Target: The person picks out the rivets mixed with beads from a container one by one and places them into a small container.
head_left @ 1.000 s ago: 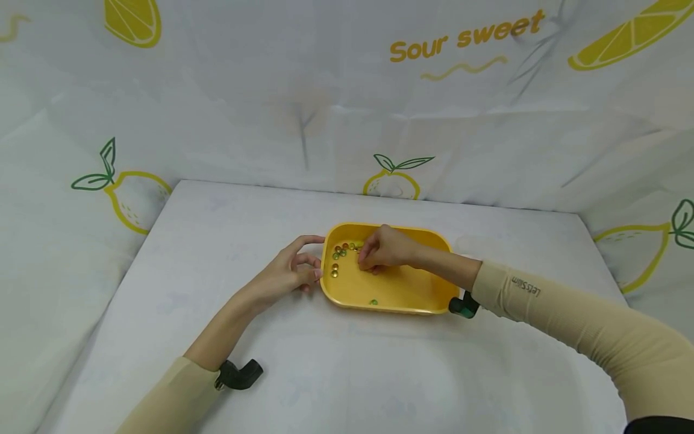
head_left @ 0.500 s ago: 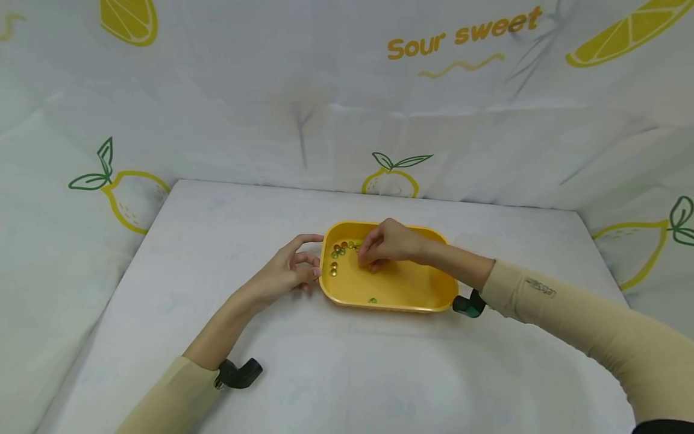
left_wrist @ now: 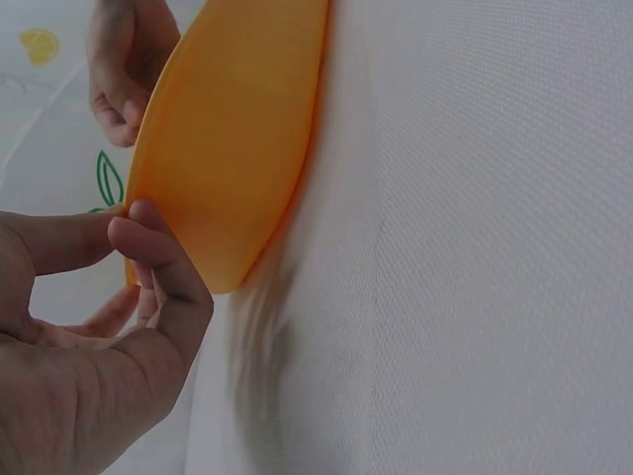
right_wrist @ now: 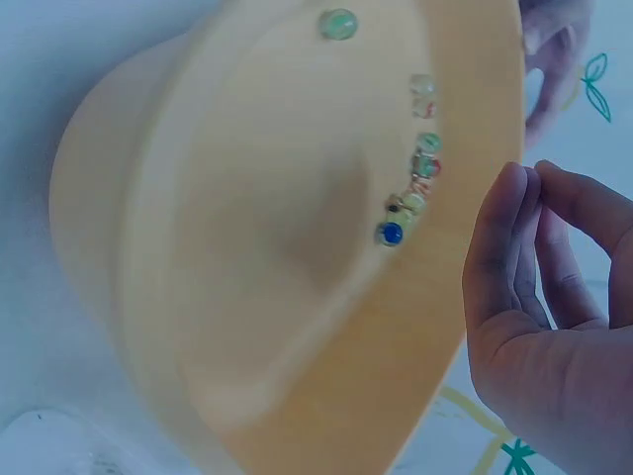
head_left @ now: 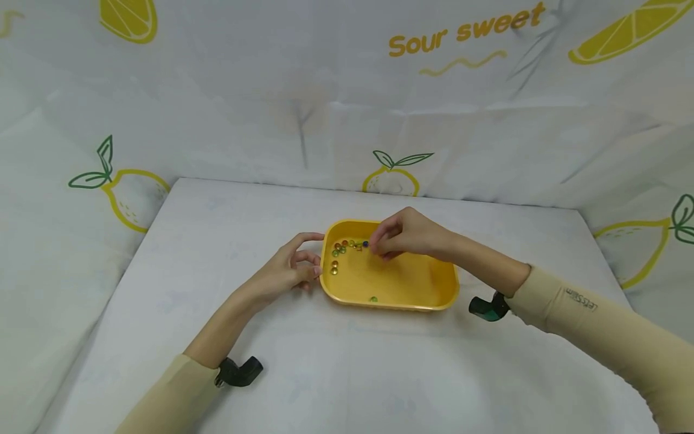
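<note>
A yellow tray (head_left: 401, 288) with rounded corners holds small glass marbles. My left hand (head_left: 287, 262) grips its left end, thumb and fingers at the rim, as the left wrist view also shows on the tray wall (left_wrist: 242, 129). Over the far side of the tray is my right hand (head_left: 403, 234), thumb and fingertips pressed together; nothing shows between them in the right wrist view. Just below lies a blue marble (right_wrist: 391, 234), at the end of a row of green, amber and clear marbles (head_left: 336, 252). One green marble (right_wrist: 338, 24) sits apart at the near side.
The tray stands on a white-covered table (head_left: 347, 374). Behind it hangs a white cloth (head_left: 233, 108) printed with lemons. A clear rounded object (right_wrist: 49, 445) shows at the lower left of the right wrist view. A black device (head_left: 238, 372) is strapped to the left wrist.
My right hand has risen and moved right, away from the marbles, uncovering the blue one and the end of the row. My left hand stays at the tray's left end.
</note>
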Available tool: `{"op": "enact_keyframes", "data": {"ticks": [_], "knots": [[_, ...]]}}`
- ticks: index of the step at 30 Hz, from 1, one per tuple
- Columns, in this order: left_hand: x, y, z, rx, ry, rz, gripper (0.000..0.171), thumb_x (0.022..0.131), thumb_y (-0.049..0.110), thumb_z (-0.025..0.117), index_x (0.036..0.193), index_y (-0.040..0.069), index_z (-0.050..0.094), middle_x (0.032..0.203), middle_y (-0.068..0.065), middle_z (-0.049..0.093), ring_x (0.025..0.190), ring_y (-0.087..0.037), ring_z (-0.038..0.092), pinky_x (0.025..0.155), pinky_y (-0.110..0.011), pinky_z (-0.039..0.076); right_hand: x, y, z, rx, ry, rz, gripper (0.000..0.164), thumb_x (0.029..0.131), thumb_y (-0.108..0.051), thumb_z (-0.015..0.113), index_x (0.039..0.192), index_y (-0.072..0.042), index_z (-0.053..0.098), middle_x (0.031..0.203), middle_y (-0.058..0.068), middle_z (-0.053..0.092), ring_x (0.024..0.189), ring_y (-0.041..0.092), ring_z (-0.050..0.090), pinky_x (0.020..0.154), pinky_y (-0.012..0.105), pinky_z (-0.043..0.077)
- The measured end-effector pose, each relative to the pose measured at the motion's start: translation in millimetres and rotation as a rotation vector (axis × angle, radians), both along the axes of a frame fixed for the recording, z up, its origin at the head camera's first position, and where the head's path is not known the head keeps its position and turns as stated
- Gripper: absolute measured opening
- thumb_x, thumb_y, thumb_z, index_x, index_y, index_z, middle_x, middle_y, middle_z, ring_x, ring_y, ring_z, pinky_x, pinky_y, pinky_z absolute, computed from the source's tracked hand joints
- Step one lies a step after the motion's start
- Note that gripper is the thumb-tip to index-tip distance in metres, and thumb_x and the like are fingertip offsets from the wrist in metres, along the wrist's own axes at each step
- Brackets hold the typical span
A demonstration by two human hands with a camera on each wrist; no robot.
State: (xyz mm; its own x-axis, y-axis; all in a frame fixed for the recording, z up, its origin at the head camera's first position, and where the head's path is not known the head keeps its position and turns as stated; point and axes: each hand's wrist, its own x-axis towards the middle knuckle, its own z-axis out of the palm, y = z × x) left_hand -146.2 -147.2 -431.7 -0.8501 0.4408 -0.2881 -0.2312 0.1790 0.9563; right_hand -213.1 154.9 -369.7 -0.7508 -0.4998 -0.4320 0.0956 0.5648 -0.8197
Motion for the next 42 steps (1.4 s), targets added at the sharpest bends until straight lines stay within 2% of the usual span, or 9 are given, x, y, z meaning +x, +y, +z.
{"op": "enact_keyframes", "data": {"ticks": [6,10,18,24,33,42], "knots": [[0.4,-0.6,0.4,0.0,0.005,-0.004,0.069,0.102,0.005,0.066,0.163,0.023,0.038,0.113,-0.008,0.063,0.082,-0.025,0.061,0.073,-0.028,0.056,4.3,10.6,11.7,-0.01,0.019,-0.02,0.019,0.098,-0.011,0.08,0.111,0.002,0.078,0.1,0.014,0.081,0.097,0.033,0.08,0.099,0.052,0.064],[0.5,-0.2,1.0,-0.003,0.003,-0.004,0.069,0.102,0.005,0.066,0.163,0.023,0.038,0.113,-0.008,0.063,0.081,-0.025,0.061,0.073,-0.028,0.055,8.6,19.1,18.8,-0.001,0.044,-0.026,0.021,0.098,-0.015,0.08,0.112,0.0,0.078,0.099,0.01,0.081,0.098,0.036,0.08,0.099,0.052,0.064],[0.1,0.3,0.7,-0.012,0.004,-0.005,0.069,0.102,0.005,0.065,0.162,0.024,0.039,0.114,-0.008,0.063,0.083,-0.026,0.062,0.074,-0.028,0.056,19.1,36.2,30.5,0.012,0.091,-0.06,0.02,0.098,-0.015,0.079,0.113,-0.002,0.078,0.103,0.007,0.082,0.095,0.028,0.081,0.093,0.041,0.067],[0.4,0.7,1.0,-0.012,0.006,-0.003,0.069,0.102,0.006,0.066,0.162,0.025,0.039,0.114,-0.008,0.063,0.082,-0.026,0.061,0.073,-0.028,0.055,24.1,49.1,37.2,0.006,0.12,-0.08,0.019,0.099,-0.013,0.078,0.113,0.0,0.077,0.102,0.008,0.081,0.094,0.027,0.08,0.093,0.042,0.067],[0.9,-0.1,1.4,-0.013,0.005,0.001,0.068,0.102,0.005,0.065,0.162,0.024,0.039,0.113,-0.008,0.063,0.085,-0.027,0.062,0.074,-0.028,0.057,31.9,63.2,45.7,-0.007,0.15,-0.102,0.028,0.097,-0.023,0.082,0.113,-0.001,0.077,0.097,0.001,0.081,0.09,0.02,0.08,0.091,0.034,0.067],[0.5,0.0,1.0,-0.012,0.004,-0.001,0.068,0.102,0.007,0.066,0.162,0.025,0.039,0.115,-0.009,0.063,0.085,-0.027,0.062,0.075,-0.028,0.057,37.6,76.7,48.6,-0.003,0.173,-0.121,0.027,0.1,-0.025,0.08,0.114,-0.003,0.077,0.1,0.003,0.081,0.097,0.026,0.079,0.092,0.032,0.066]]}}
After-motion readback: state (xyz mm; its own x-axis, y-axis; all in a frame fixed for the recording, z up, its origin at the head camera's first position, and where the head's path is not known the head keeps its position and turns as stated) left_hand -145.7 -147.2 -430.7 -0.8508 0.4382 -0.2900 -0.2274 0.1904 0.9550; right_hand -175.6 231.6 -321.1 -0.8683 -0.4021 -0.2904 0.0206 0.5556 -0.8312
